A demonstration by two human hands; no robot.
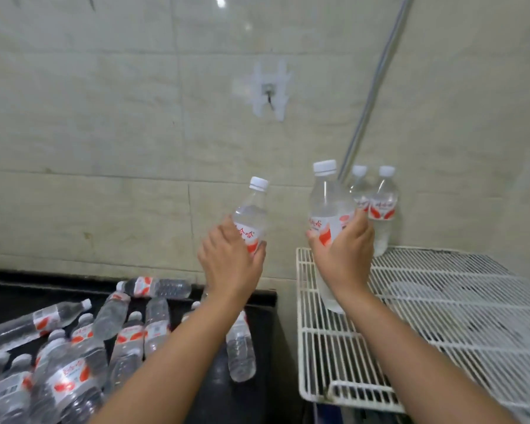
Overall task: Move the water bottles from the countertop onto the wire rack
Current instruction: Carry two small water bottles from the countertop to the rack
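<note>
My left hand (230, 261) grips a clear water bottle (251, 212) with a red-and-white label and white cap, held tilted in the air above the black countertop (13, 289). My right hand (344, 249) grips a second water bottle (326, 203), upright over the left part of the white wire rack (426, 304); whether its base touches the rack I cannot tell. Two more bottles (380, 206) stand upright at the rack's back, against the wall. Several bottles (74, 341) lie in a heap on the countertop at the lower left.
A tiled wall rises behind everything, with a white hook mount (270, 90) on it. A grey metal pipe (374, 87) runs diagonally down the wall to behind the standing bottles. A dark gap separates the countertop's right edge from the rack.
</note>
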